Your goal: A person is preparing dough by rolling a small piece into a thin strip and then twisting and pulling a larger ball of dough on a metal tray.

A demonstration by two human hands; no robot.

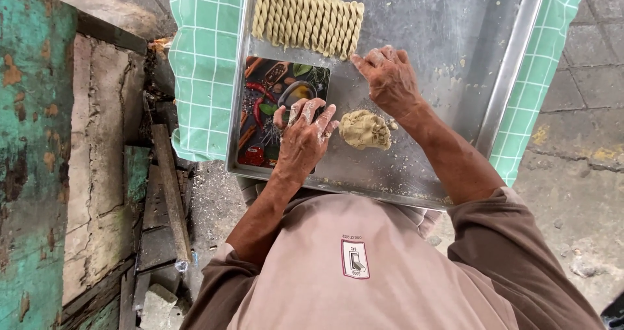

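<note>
Two flour-dusted hands are seen over a metal tray (pixel 468 57): the left hand (pixel 302 135) is spread flat on a printed cutting board (pixel 260 96), the right hand (pixel 389 76) loosely curled, empty; a pale dough lump (pixel 365 130) lies between them, just beside the left fingertips.

Outdoor makeshift food-prep spot: cracked pavement (pixel 572 167), peeling turquoise wall (pixel 32 141), metal tray (pixel 442 31) on green checked cloth (pixel 205 57), row of twisted dough pieces (pixel 307 19).

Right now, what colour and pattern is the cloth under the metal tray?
The cloth is green with a thin white grid of squares, best seen in the head view.
</note>
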